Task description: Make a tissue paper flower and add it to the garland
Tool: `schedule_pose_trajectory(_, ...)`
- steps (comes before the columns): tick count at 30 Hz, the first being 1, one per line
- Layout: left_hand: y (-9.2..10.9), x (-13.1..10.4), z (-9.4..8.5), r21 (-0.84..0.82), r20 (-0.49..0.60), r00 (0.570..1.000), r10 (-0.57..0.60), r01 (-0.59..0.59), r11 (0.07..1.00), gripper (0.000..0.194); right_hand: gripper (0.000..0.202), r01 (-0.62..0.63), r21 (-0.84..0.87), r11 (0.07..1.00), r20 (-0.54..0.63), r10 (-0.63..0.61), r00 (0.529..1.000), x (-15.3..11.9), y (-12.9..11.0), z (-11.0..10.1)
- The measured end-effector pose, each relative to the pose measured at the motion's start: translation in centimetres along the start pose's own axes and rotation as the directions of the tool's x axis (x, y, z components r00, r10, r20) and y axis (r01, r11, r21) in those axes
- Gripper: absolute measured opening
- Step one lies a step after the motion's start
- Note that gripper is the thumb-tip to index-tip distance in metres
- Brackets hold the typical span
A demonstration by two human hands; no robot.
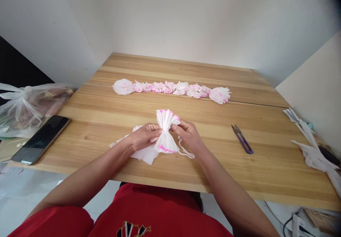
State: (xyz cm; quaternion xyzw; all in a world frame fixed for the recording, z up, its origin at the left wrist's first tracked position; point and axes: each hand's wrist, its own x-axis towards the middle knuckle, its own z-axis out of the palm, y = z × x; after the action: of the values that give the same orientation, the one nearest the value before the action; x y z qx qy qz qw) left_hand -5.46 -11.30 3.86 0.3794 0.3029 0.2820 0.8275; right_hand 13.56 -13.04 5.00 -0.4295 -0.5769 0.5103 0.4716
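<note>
You had one pleated paper bow (166,132), one phone (41,139), one pair of snips (242,139), one knotted plastic bag (29,105), one table (229,180). Paper row (180,88): two rounded end pieces (123,87) counted; middle pieces (160,87) overlapped, count unclear.

Small indoor workspace: wooden table (213,173) against plain pale walls (170,20).

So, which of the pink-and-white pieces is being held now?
The bow-shaped piece, its middle between left hand and right hand; the others lie in a row.
</note>
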Motion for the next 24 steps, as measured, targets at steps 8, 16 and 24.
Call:
schedule_pose_trajectory(8,0.5,0.3,0.0,-0.042,-0.103,0.984,0.142,-0.147,0.988,0.042,0.029,0.034,-0.106,0.994,-0.093,-0.044,0.995,0.1,0.1,-1.4)
schedule_pose_trajectory(16,-0.1,0.6,-0.1,0.116,-0.023,0.957,0.289,-0.285,0.952,0.038,0.037,0.030,-0.079,0.996,-0.080,-0.036,0.996,0.3,0.6,-1.2)
schedule_pose_trajectory(24,0.1,0.2,1.0,0.334,-0.121,0.896,0.427,-0.369,0.867,0.034,0.035,0.130,-0.639,0.758,0.112,-0.076,0.991,-1.0,-3.9,1.0)
